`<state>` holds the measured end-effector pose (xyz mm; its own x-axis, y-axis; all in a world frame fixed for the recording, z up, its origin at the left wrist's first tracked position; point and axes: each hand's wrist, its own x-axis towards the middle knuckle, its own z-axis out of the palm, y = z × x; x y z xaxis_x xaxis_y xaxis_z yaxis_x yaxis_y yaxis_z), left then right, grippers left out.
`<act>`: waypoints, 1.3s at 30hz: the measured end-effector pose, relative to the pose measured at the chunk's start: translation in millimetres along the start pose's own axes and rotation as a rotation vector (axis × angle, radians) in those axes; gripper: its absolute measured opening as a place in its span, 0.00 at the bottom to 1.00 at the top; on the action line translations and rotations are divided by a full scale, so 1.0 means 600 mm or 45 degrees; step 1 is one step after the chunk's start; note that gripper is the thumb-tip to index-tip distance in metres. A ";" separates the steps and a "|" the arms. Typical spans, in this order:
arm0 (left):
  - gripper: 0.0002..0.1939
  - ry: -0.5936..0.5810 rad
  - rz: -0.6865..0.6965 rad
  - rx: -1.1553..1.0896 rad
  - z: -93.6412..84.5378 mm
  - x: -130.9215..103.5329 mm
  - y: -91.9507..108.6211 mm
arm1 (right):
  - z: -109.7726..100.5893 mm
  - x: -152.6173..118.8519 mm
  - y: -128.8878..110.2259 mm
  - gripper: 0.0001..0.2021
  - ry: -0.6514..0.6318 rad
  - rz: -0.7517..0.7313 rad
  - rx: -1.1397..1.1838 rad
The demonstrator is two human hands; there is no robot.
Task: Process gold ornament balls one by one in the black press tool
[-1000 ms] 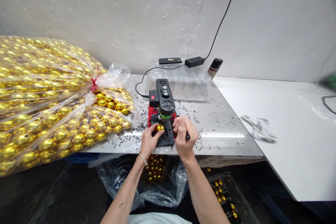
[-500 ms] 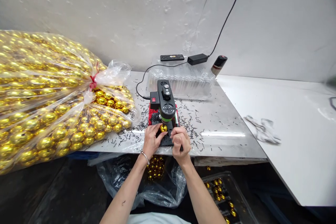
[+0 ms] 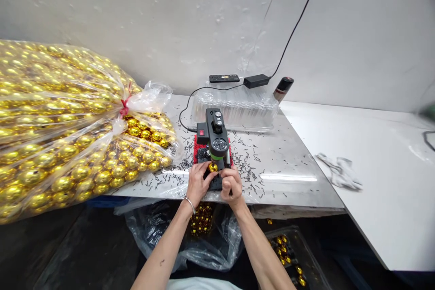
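Note:
A small black press-like machine (image 3: 217, 133) with a green ring stands on a red mat (image 3: 200, 147) on the metal table. Under its head sits a shiny gold ball (image 3: 213, 167). My left hand (image 3: 198, 181) pinches this ball from the left side with thumb and fingers. My right hand (image 3: 232, 183) is curled just right of the ball, its index fingertip close to it. What the right hand grips, if anything, is hidden by its fingers. Short black bits lie scattered around the machine.
A big clear bag of gold balls (image 3: 84, 145) fills the left. Behind the machine are a clear plastic tray (image 3: 234, 108), a power adapter (image 3: 256, 81) and a can (image 3: 283, 89). White gloves (image 3: 340, 172) lie right. Below are an open bag (image 3: 217, 253) and a tray of balls (image 3: 307, 253).
My right hand has come off the side lever's handle area and moved slightly left, closer to the ball. My left hand stays at the ball. The view has shifted slightly.

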<state>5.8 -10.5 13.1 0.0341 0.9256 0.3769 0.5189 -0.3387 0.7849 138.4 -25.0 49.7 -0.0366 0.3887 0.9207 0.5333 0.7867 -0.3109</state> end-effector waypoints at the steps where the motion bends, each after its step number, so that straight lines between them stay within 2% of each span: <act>1: 0.16 0.003 -0.012 0.003 0.001 0.001 0.000 | -0.001 0.008 -0.003 0.15 0.037 0.018 0.016; 6: 0.15 0.070 -0.070 -0.032 -0.003 0.003 0.007 | -0.016 0.080 -0.038 0.15 0.159 0.245 0.118; 8: 0.16 0.124 -0.064 -0.043 -0.015 -0.013 0.014 | -0.024 0.108 -0.052 0.14 0.128 0.350 0.141; 10: 0.17 0.111 -0.005 -0.031 -0.031 -0.048 0.022 | -0.029 0.121 -0.060 0.15 0.103 0.409 0.171; 14: 0.19 -0.062 0.177 0.062 -0.053 -0.139 0.030 | -0.025 0.105 -0.059 0.14 0.118 0.444 0.163; 16: 0.20 -0.069 0.217 0.112 -0.058 -0.161 0.026 | -0.019 0.088 -0.054 0.14 0.169 0.478 0.157; 17: 0.19 -0.042 0.222 0.133 -0.062 -0.159 0.022 | -0.016 0.081 -0.052 0.14 0.191 0.487 0.160; 18: 0.18 0.009 0.218 0.155 -0.069 -0.147 0.017 | -0.014 0.076 -0.051 0.14 0.209 0.492 0.166; 20: 0.15 0.155 0.169 0.202 -0.092 -0.096 0.003 | -0.011 0.071 -0.049 0.15 0.216 0.488 0.180; 23: 0.14 0.368 -0.018 0.285 -0.139 0.022 -0.024 | -0.011 0.071 -0.049 0.15 0.204 0.488 0.185; 24: 0.14 0.352 -0.091 0.323 -0.154 0.062 -0.033 | -0.011 0.071 -0.049 0.15 0.206 0.495 0.182; 26: 0.11 0.208 -0.283 0.367 -0.175 0.132 -0.049 | -0.010 0.070 -0.047 0.14 0.211 0.513 0.176; 29: 0.06 0.100 -0.377 0.334 -0.179 0.194 -0.065 | -0.010 0.065 -0.044 0.14 0.194 0.505 0.173; 31: 0.05 0.080 -0.406 0.293 -0.171 0.208 -0.069 | -0.010 0.063 -0.042 0.13 0.188 0.482 0.170; 34: 0.06 0.063 -0.471 0.223 -0.163 0.202 -0.066 | -0.012 0.064 -0.044 0.13 0.182 0.465 0.171; 37: 0.04 0.067 -0.521 0.156 -0.174 0.173 -0.055 | -0.013 0.066 -0.047 0.14 0.171 0.445 0.173; 39: 0.08 0.143 -0.556 -0.092 -0.188 0.142 -0.042 | -0.012 0.066 -0.048 0.14 0.176 0.448 0.180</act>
<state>-100.6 58.0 81.1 -0.2694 0.9617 0.0508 0.4031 0.0647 0.9129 127.6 -35.8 96.9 0.2465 0.5855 0.7723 0.3711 0.6791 -0.6333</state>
